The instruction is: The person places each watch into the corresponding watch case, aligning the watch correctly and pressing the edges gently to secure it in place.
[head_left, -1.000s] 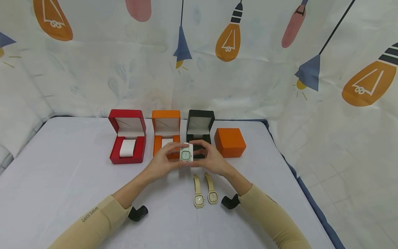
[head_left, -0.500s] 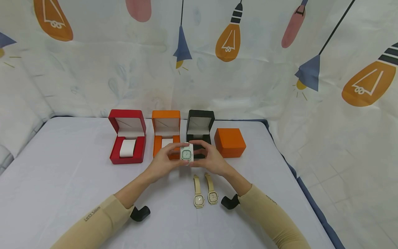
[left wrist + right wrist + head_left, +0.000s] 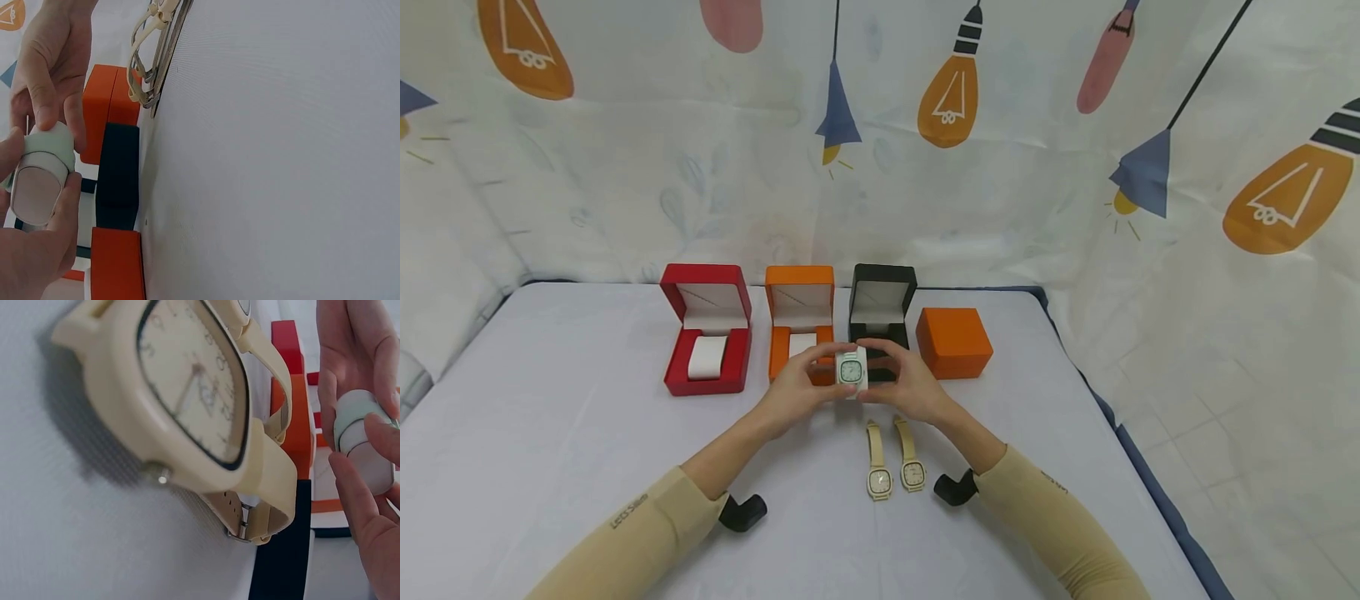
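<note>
A white cushion (image 3: 852, 372) with a green-faced watch strapped round it is pinched from both sides by the left hand (image 3: 795, 385) and the right hand (image 3: 907, 385), held above the surface (image 3: 550, 450) in front of the black box (image 3: 881, 321) (lid up). Two cream watches (image 3: 895, 458) lie just nearer.
</note>
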